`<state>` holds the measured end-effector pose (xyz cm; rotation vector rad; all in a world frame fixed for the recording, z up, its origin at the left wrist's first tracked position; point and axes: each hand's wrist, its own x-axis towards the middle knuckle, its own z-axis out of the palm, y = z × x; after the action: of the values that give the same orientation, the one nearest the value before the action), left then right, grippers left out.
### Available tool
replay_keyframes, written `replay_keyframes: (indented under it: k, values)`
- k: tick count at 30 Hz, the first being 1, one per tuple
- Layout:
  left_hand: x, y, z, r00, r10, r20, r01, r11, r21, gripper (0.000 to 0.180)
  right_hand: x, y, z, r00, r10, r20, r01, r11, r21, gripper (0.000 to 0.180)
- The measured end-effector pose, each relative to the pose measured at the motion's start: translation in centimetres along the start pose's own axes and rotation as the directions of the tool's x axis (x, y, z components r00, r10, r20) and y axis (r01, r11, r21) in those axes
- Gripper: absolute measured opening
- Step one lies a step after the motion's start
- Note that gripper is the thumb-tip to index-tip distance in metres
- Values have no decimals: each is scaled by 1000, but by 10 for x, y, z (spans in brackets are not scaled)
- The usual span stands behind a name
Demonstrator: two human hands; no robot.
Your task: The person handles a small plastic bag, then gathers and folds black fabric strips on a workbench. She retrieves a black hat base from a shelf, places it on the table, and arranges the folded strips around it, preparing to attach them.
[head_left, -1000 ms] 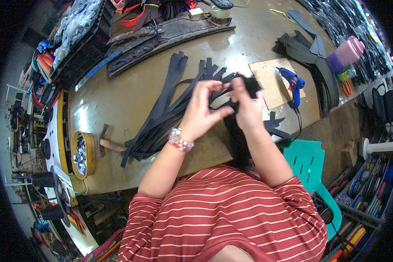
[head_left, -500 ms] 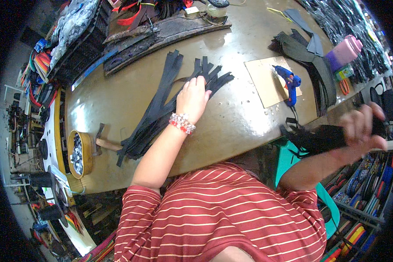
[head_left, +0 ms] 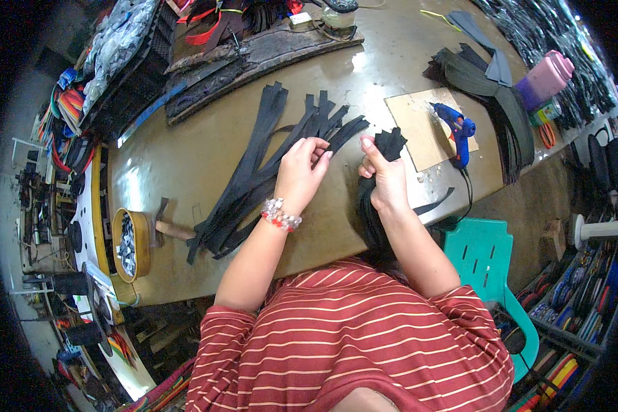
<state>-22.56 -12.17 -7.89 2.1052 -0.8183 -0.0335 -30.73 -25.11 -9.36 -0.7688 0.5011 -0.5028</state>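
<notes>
A fan of long black straps (head_left: 268,154) lies across the brown worktable (head_left: 185,158). My left hand (head_left: 301,172), with a beaded bracelet at the wrist, rests on the fan's middle, fingers pinching one strap. My right hand (head_left: 386,180) is closed around a bunch of black straps (head_left: 390,143); their ends stick up above my thumb and the rest hangs down over the table's near edge. The two hands are a short gap apart.
A blue glue gun (head_left: 456,127) lies on a cardboard square (head_left: 419,130) to the right. More black straps (head_left: 487,89) and a pink container (head_left: 544,77) sit far right. A hammer (head_left: 168,226) and a round tin (head_left: 129,244) sit left; a teal chair (head_left: 484,268) stands lower right.
My right hand came back from low on the right to the table, carrying a bunch of black straps. My left hand stayed on the fanned straps.
</notes>
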Motion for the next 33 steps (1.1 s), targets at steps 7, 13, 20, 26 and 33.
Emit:
replay_keyframes:
  k: [7, 13, 20, 26, 33]
  values:
    - [-2, 2, -4, 991, 113, 77, -98, 980, -173, 20, -8, -15, 6, 992, -124, 12, 125, 979, -160, 20]
    - [23, -21, 2, 985, 166, -42, -144, 938, 316, 15, -8, -43, 1, 949, -306, 79, 295, 947, 125, 16]
    - [12, -2, -4, 998, -7, 65, 36, 894, -446, 13, -5, -11, 12, 997, -25, 73, 32, 995, -100, 35]
    - [31, 3, 8, 964, -87, 251, 171, 926, -336, 27, -3, -29, 8, 943, -321, 93, 330, 937, -113, 18]
    - [56, -11, 42, 984, 157, 87, -178, 924, 338, 24, 0, -45, -18, 943, -301, 146, 282, 950, 137, 12]
